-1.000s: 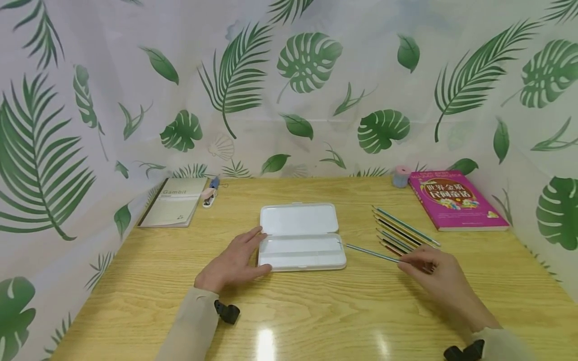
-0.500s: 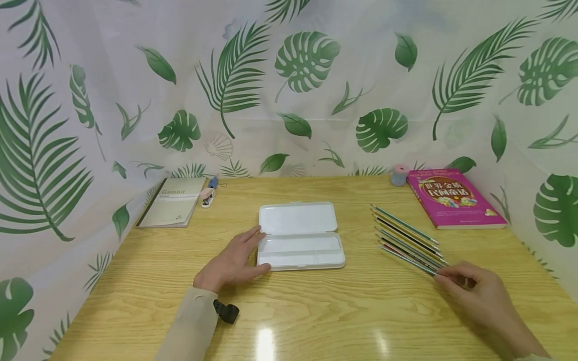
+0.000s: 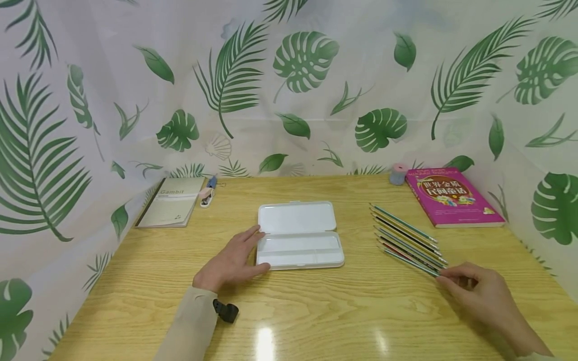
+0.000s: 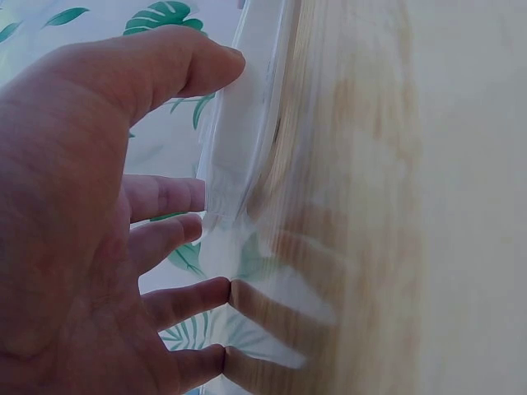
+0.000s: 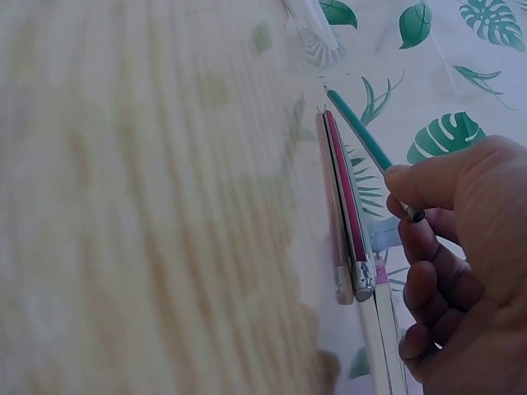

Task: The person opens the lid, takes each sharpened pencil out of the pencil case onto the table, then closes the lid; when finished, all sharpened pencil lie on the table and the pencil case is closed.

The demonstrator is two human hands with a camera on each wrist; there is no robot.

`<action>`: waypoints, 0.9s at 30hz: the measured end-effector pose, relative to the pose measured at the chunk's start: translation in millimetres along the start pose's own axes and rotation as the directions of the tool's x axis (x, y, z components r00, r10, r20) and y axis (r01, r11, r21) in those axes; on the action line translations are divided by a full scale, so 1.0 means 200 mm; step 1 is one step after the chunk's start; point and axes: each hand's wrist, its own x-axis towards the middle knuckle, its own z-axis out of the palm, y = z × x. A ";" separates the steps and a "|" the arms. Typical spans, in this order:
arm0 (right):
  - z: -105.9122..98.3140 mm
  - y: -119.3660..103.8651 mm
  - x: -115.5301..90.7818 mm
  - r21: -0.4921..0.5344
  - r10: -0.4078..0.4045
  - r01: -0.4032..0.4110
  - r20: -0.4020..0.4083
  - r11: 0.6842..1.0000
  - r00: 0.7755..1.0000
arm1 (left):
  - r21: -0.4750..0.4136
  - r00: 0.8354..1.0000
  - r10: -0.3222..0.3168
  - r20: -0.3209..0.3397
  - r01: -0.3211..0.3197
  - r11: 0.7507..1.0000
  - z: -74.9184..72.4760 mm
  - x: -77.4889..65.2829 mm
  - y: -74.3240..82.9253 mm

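Observation:
My left hand rests on the table at the left end of an open white pencil case, thumb at its near corner and forefinger by the hinge. In the left wrist view the thumb touches the case and the other fingers spread beyond it. My right hand pinches a teal pencil near its end, between thumb and forefinger. In the right wrist view this teal pencil slants above a red pencil. Several other pencils lie side by side just beyond it, points toward the case.
A pink book lies at the back right, with a small pink and blue round object beside it. At the back left are a notebook, a small stapler and a blue clip. A leaf-patterned curtain borders the table.
My right hand has carried the teal pencil from beside the case rightward to the near side of the pencil row. My left hand has stayed at the case.

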 end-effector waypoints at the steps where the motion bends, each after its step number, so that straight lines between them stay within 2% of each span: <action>1: 0.00 0.00 0.00 -0.004 0.005 -0.005 0.001 1.000 1.000 | 0.000 1.000 -0.001 -0.001 0.001 1.000 0.00 0.00 0.00; 7: -0.02 0.00 -0.01 -0.028 0.042 -0.041 0.016 0.999 0.999 | -0.005 1.000 0.000 -0.002 0.000 1.000 0.00 0.00 0.00; 14: -0.02 0.01 -0.02 -0.047 0.070 -0.066 0.086 0.997 0.994 | 0.002 1.000 0.011 -0.007 -0.011 1.000 0.00 0.01 0.00; 22: -0.01 0.04 -0.02 -0.070 0.001 0.006 0.094 0.997 0.996 | 0.001 1.000 0.000 0.003 0.000 1.000 0.00 0.01 0.00; 27: 0.00 0.05 -0.02 -0.104 -0.005 0.015 0.095 0.994 0.995 | -0.002 1.000 0.007 -0.004 -0.007 1.000 0.01 0.01 0.00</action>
